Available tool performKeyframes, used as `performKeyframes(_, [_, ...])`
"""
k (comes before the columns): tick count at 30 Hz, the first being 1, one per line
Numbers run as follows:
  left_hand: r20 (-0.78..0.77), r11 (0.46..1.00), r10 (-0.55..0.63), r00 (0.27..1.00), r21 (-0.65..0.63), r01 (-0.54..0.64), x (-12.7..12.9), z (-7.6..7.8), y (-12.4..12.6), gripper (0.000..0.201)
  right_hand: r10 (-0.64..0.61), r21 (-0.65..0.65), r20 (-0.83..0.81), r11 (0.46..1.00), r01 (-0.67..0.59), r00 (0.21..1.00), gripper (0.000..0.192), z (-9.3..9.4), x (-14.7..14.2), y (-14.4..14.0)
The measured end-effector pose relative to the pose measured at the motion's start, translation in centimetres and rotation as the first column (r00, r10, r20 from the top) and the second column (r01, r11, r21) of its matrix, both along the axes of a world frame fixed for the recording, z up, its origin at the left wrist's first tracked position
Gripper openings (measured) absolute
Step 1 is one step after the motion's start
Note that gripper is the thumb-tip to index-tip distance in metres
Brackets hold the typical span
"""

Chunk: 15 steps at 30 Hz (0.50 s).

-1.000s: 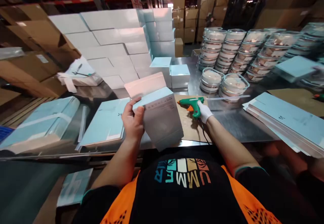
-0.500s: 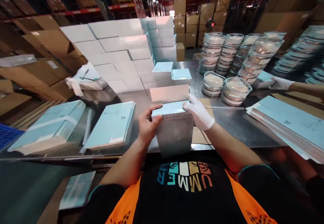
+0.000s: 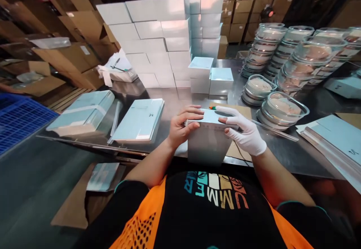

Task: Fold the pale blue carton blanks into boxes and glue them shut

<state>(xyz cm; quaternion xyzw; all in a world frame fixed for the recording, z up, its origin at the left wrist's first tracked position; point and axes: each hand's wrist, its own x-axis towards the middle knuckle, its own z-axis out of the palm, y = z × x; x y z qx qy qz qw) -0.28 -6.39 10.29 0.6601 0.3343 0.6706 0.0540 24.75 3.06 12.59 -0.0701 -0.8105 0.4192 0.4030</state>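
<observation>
Both hands press pale, seemingly closed box.

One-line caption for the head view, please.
Both hands, bare left hand and gloved right hand, press the top flap of a pale blue box at the steel table edge.

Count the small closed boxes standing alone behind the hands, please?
2: a taller box on the left, a lower box right beside it, in front of the big white stack. Others may hide behind.
</observation>
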Motion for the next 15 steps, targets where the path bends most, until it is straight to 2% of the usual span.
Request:
performKeyframes(3, [0.001, 0.996, 0.063, 0.998, -0.065, -0.063, -0.1, 0.6, -0.5, 0.036, -0.009, 0.001, -0.013, 1.000, 0.009, 1.000, 0.025, 0.1, -0.3, 0.0])
performKeyframes(5, [-0.026, 0.991, 0.054, 0.998, -0.124, -0.057, -0.8, 1.2, -1.0, 0.038, 0.001, 0.042, -0.023, 0.999, 0.000, 1.000, 0.027, -0.1, -0.5, 0.3])
performKeyframes(7, [-0.113, 0.978, 0.020, 0.993, -0.206, -0.043, -1.9, 2.2, -1.5, 0.037, 0.013, 0.120, -0.020, 0.993, -0.011, 1.000, 0.033, -0.2, -0.8, 0.6])
performKeyframes(8, [-0.203, 0.963, 0.002, 0.979, -0.264, -0.057, -2.5, 2.9, -1.6, 0.036, 0.013, 0.168, -0.010, 0.986, -0.011, 1.000, 0.036, -0.3, -1.0, 0.6])
performKeyframes(10, [-0.419, 0.940, -0.001, 0.908, -0.311, -0.142, -3.3, 4.2, -1.6, 0.047, -0.004, 0.281, 0.016, 0.960, -0.001, 1.000, 0.038, -0.2, -1.8, 0.4])
performKeyframes(12, [-0.583, 0.933, 0.023, 0.812, -0.280, -0.227, -3.1, 5.4, -1.4, 0.063, -0.026, 0.376, 0.038, 0.926, 0.010, 0.999, 0.039, 0.0, -2.9, -0.2])
performKeyframes(13, [-0.638, 0.933, 0.026, 0.770, -0.261, -0.247, -2.8, 5.9, -1.3, 0.068, -0.023, 0.410, 0.052, 0.912, 0.000, 0.998, 0.047, 0.1, -3.4, -0.6])
performKeyframes(15, [-0.714, 0.932, -0.005, 0.700, -0.258, -0.256, -2.2, 6.8, -1.1, 0.073, -0.008, 0.430, 0.101, 0.902, -0.036, 0.995, 0.076, 0.5, -3.6, -0.8])
